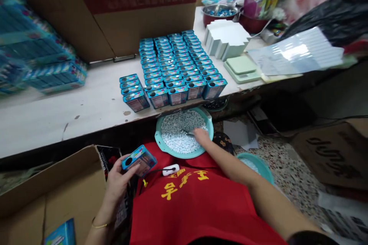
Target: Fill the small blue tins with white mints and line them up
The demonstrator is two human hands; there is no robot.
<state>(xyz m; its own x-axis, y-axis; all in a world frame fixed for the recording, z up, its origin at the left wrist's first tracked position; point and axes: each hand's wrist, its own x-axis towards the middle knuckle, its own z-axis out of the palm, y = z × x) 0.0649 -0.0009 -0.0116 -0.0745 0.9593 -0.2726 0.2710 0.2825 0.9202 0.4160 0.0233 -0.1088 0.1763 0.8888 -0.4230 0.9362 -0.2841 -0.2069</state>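
Observation:
My left hand (pixel 120 176) grips a small blue tin (pixel 140 160) with a dark round opening on its top, held over the red apron. On my lap rests a turquoise basin (pixel 159 141) filled with small white pellets (pixel 178 138). My right hand (pixel 201 136) is closed around a scoop (pixel 189 133) whose end lies among the pellets. Rows of similar blue tins (pixel 178 69) stand on the white table, some with white pellets on top, and a shorter row (pixel 135 97) stands at their left.
The white table (pixel 57 116) runs across the front. It bears a pale green scale (pixel 243 69), white cartons (pixel 227 38) and a metal bowl (pixel 220 12). An open cardboard box (pixel 74 187) sits low left; another turquoise basin (pixel 266 168) is at lower right.

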